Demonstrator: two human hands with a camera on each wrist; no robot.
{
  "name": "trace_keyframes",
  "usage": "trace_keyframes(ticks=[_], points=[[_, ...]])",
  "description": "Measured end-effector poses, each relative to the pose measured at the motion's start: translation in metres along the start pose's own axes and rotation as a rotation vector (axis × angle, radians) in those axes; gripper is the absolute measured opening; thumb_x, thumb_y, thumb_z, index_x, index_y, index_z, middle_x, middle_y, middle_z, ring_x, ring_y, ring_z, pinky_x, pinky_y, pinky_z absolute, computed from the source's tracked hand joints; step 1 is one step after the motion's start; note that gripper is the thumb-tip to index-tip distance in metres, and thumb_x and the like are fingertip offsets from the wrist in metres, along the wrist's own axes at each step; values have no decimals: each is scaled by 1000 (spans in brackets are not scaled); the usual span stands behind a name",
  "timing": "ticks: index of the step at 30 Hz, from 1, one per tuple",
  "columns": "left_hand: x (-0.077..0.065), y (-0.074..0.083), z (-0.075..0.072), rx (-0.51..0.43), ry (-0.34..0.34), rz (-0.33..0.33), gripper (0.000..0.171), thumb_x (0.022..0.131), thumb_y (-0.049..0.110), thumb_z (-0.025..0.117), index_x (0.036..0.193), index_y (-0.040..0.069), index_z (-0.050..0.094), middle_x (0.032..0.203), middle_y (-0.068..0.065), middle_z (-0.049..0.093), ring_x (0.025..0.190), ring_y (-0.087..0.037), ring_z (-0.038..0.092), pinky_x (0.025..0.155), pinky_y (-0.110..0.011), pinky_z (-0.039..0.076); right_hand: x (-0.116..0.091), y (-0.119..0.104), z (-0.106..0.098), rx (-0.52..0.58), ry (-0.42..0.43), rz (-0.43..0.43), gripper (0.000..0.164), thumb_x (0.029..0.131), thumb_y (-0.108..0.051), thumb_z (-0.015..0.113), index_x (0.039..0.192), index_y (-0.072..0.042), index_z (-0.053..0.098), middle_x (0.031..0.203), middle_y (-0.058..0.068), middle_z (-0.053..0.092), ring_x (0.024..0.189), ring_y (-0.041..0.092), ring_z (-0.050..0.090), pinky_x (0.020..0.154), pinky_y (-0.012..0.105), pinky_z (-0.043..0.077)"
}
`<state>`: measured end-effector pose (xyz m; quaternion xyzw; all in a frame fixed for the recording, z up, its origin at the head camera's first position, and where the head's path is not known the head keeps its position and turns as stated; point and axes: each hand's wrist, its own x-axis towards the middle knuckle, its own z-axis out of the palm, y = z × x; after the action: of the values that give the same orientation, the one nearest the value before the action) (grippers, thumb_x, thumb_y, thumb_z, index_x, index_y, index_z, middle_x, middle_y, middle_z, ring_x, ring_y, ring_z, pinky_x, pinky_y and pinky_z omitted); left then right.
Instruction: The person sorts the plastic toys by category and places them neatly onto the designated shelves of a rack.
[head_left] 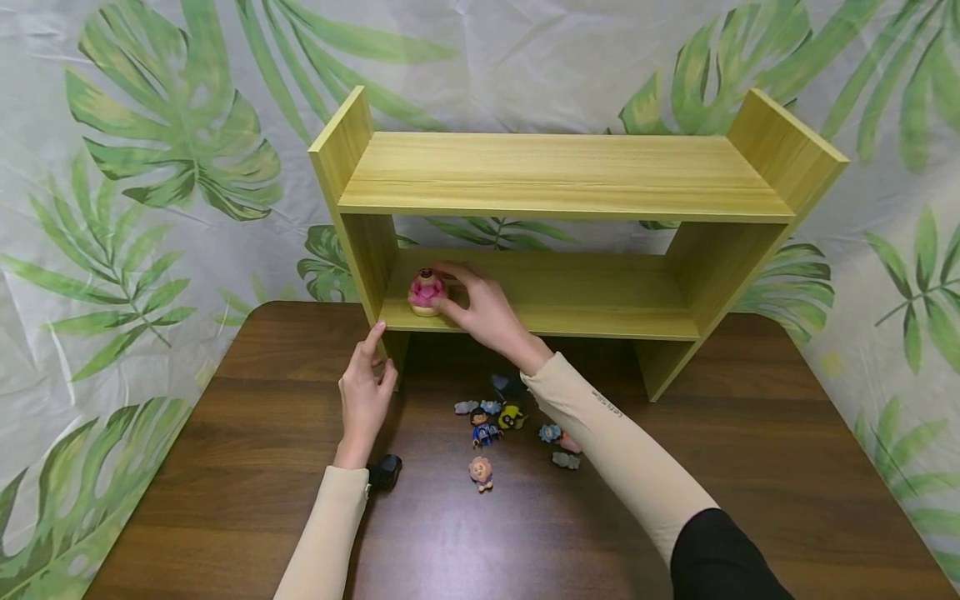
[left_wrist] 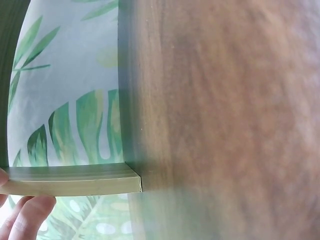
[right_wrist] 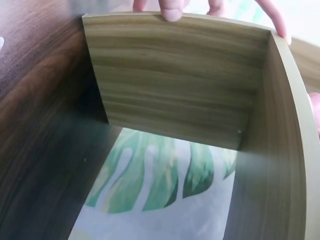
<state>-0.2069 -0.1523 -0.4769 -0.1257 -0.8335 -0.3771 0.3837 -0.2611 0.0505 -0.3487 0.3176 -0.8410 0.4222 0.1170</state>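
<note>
A pink toy bear figure [head_left: 427, 293] is upright at the left end of the middle board of a wooden shelf unit [head_left: 570, 171]. My right hand [head_left: 486, 310] holds the toy from its right side, thumb in front and fingers behind. Lower left, my left hand [head_left: 363, 398] grips the front edge of the unit's left side panel [right_wrist: 175, 65], one fingertip up at the corner of the middle board. In the left wrist view, fingers [left_wrist: 32, 217] lie against one side of that panel. The right wrist view does not plainly show the toy.
Several small toys lie on the brown table [head_left: 187, 467] below the shelf: a lion figure [head_left: 481, 472], a figure in blue [head_left: 483, 429], a yellow-and-black figure [head_left: 512, 417] and grey pieces [head_left: 566, 460]. A leaf-patterned cloth [head_left: 150, 275] hangs behind.
</note>
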Motion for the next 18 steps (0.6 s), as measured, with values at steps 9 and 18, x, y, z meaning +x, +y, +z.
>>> trace_keyframes(ticks=[9,18], points=[[1,0,0,-5,-4,-3,66,85,-7,55,142,24,41,89,-14,54,80,-30,64,55,-39,50,-7,4,-8,80,24,-33,45,90,-13,67,131,0,54,127,16,56,115,25,55,93,26,44],[0,2,1,-3,27,8,72,81,-12,58,141,26,42,85,-12,51,76,-28,64,54,-38,50,-25,6,-18,118,52,-30,45,90,-10,66,132,1,54,127,17,57,114,27,56,93,31,44]])
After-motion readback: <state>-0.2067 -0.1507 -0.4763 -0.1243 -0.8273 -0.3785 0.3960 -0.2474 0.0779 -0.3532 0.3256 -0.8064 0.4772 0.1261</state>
